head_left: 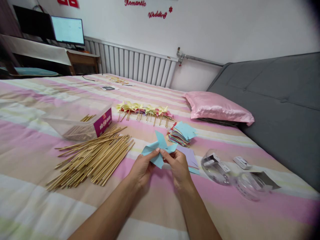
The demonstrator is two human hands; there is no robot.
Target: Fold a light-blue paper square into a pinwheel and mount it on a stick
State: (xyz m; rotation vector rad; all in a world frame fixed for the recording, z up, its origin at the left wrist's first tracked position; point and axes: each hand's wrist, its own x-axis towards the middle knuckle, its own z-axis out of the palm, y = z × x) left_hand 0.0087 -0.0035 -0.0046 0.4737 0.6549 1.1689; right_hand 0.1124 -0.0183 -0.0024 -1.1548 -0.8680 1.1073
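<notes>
Between my two hands is a light-blue paper pinwheel (161, 143) with its blades folded in toward the centre. My left hand (143, 166) pinches it from the left, thumb on the middle. From the right, my right hand (178, 165) grips it too, thumb pressed near the centre; the fingers behind are partly hidden. Just beyond lies a stack of cut coloured paper (181, 133), light blue on top. Purple paper sheets (188, 157) lie beside my right hand. To the left of my hands is a pile of thin wooden sticks (100, 160).
A clear plastic box (75, 115) with more sticks stands at the left. Several finished pinwheels on sticks (145, 111) lie in a row behind. Clear round containers (215, 171) and a small white box (242, 162) sit at the right. A pink pillow (220, 106) rests near the grey headboard (275, 96).
</notes>
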